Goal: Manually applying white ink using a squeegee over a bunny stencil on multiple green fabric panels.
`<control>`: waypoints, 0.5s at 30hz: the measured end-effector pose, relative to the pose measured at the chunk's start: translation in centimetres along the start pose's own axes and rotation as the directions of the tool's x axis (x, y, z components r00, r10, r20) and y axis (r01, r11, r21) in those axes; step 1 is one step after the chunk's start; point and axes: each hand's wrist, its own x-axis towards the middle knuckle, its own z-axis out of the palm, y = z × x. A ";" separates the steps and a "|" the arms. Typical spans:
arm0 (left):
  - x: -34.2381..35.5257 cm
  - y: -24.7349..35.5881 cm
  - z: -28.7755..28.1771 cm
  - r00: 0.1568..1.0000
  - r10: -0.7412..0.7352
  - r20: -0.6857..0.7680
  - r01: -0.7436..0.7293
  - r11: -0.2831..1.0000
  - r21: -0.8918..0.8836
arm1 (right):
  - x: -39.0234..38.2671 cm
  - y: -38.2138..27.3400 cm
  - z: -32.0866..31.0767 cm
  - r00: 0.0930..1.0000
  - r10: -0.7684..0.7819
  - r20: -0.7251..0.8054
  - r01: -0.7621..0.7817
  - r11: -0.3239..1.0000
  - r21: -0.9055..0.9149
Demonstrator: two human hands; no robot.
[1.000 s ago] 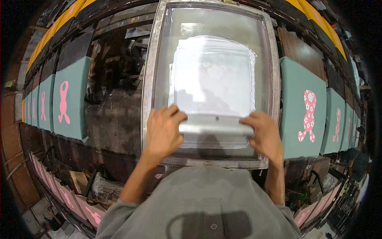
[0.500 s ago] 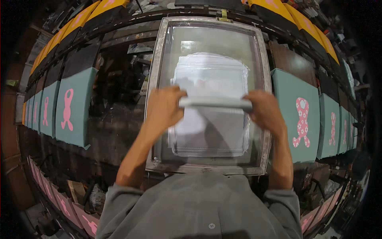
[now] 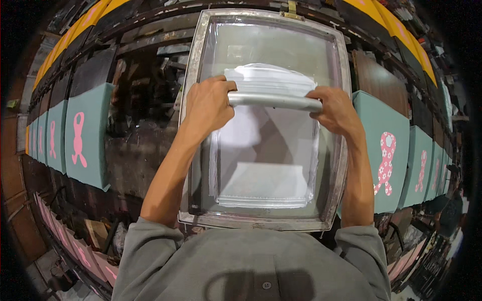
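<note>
My left hand [image 3: 210, 106] is closed around the left end of a silver-grey squeegee [image 3: 275, 101]. At its other end, my right hand [image 3: 333, 107] grips the same tool with curled fingers. The squeegee lies crosswise over a printing screen [image 3: 339, 67], a rectangular mesh in a worn, pale frame. White ink [image 3: 266, 74] is heaped in a band on the mesh just beyond the squeegee. More white smears line the sides and near end of a pale block on the mesh. The squeegee's blade is hidden under its handle.
Teal fabric panels with pink animal shapes stand in rows, one panel [image 3: 88, 138] left and a flower-patterned one [image 3: 384, 155] right. A yellow panel row [image 3: 75, 32] curves along the far side. Pink panels [image 3: 80, 251] sit low at left. A metal clip [image 3: 292, 11] marks the screen's far edge.
Both hands have pushed the squeegee away from me, toward the screen's far end. The ink band now lies nearer to it. The view has shifted slightly.
</note>
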 end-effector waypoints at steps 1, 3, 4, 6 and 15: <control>-1.0 0.2 -0.2 1.000 0.009 -0.015 -0.009 1.000 -0.013 | -0.7 -0.4 0.2 1.000 -0.017 -0.019 0.017 1.000 0.009; -2.8 0.5 0.1 0.999 0.001 -0.037 -0.002 1.000 -0.024 | -1.9 -1.1 0.7 0.999 -0.032 -0.021 0.032 0.999 0.003; -3.7 0.7 0.2 1.000 0.012 -0.026 -0.013 1.000 -0.022 | -2.7 -1.7 0.8 1.000 -0.003 0.005 0.003 1.000 0.028; -5.6 1.2 0.4 1.000 0.026 -0.003 -0.026 0.999 -0.048 | -4.7 -2.8 1.2 0.999 0.022 0.028 -0.023 0.999 0.030; -14.5 3.6 0.8 0.997 -0.028 0.068 0.034 0.996 -0.081 | -13.0 -6.7 3.5 0.997 0.060 0.039 -0.064 0.992 0.105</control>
